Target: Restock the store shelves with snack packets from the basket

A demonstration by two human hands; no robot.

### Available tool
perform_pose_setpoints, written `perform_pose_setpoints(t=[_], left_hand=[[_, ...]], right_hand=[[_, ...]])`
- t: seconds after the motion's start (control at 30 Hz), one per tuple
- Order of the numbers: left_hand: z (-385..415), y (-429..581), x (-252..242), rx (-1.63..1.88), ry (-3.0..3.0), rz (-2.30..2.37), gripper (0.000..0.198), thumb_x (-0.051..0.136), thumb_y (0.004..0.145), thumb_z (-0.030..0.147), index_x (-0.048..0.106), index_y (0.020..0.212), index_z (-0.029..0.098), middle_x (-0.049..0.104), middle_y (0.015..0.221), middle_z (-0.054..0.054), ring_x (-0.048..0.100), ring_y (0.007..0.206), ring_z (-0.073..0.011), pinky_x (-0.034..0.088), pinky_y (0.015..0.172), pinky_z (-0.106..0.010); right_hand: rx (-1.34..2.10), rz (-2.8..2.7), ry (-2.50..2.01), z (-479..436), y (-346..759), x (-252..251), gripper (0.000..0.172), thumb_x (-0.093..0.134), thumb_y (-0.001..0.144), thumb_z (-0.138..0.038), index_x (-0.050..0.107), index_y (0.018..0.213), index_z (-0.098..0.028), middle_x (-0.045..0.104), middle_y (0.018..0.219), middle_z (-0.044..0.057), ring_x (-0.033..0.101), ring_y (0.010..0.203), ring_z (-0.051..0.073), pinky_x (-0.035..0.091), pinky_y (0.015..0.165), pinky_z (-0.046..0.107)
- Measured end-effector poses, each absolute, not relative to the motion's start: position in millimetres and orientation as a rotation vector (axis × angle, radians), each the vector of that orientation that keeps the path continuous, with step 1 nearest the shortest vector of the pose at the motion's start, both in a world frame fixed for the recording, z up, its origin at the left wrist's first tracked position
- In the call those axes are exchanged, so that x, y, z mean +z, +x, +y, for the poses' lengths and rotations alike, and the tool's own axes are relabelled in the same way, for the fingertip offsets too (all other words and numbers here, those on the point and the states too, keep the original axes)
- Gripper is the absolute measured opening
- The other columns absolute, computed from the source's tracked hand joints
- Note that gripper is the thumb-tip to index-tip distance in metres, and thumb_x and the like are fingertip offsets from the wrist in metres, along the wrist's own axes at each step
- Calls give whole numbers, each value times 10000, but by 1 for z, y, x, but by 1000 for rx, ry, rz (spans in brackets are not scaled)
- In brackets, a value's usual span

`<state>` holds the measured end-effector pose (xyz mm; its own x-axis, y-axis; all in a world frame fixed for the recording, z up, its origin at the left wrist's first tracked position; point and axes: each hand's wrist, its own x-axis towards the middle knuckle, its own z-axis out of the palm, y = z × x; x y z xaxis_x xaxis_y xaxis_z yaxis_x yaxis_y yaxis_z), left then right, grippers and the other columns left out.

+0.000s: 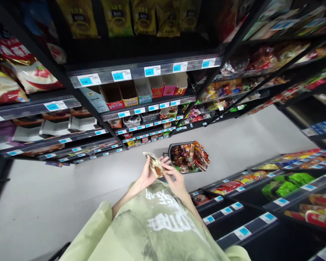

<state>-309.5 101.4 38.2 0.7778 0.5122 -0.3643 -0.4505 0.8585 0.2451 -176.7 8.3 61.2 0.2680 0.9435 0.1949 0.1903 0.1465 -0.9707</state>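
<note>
I hold a small snack packet (154,164) in front of my chest with both hands. My left hand (146,174) grips it from the left, fingers curled round its edge. My right hand (175,178) pinches its right side with thumb and fingers. Just beyond the packet, on the grey floor, stands a black basket (170,148) filled with several colourful snack packets (189,156). My pale green shirt fills the lower middle of the view.
Black shelves with blue price tags (121,75) line the aisle ahead, holding bags and open cartons (143,91). More shelves of packets (285,185) run along the right. The grey floor (43,195) stretches to the left.
</note>
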Motion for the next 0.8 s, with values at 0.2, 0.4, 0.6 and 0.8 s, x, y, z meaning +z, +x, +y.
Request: perform_pose_setpoints(t=[0.2,0.4,0.6,0.8], left_hand=[[100,-320,32,623,209,321,1050,458,662,918,453,1431,203,330,1589,-150,150,1512,-364,209,1187,-580],[98,-325,34,653,275,280,1089,655,582,849,430,1446,226,310,1601,-131,146,1513,-363,214,1203,-539],[99,-324,44,628,107,353,818,629,790,632,439,1427,154,435,1524,-176,300,1468,-355,254,1184,-550],[98,-320,42,558,-93,499,568,549,847,575,619,1141,94,632,1307,-196,521,1317,-348,390,1110,-492]], right_hand=[[710,-1620,-1225,10,-183,62,330,461,887,-37,642,1019,-279,633,1360,42,516,1344,232,467,1091,493],[609,-1668,-1233,14,-187,59,374,421,899,-1,617,1077,-266,596,1403,57,488,1368,219,470,1104,488],[552,-1767,-1280,18,-190,68,303,534,900,-86,634,1124,-264,603,1392,69,513,1346,236,482,1094,479],[398,-1810,-1333,20,-193,57,334,648,866,-161,648,1187,-249,656,1321,87,606,1239,256,520,1044,477]])
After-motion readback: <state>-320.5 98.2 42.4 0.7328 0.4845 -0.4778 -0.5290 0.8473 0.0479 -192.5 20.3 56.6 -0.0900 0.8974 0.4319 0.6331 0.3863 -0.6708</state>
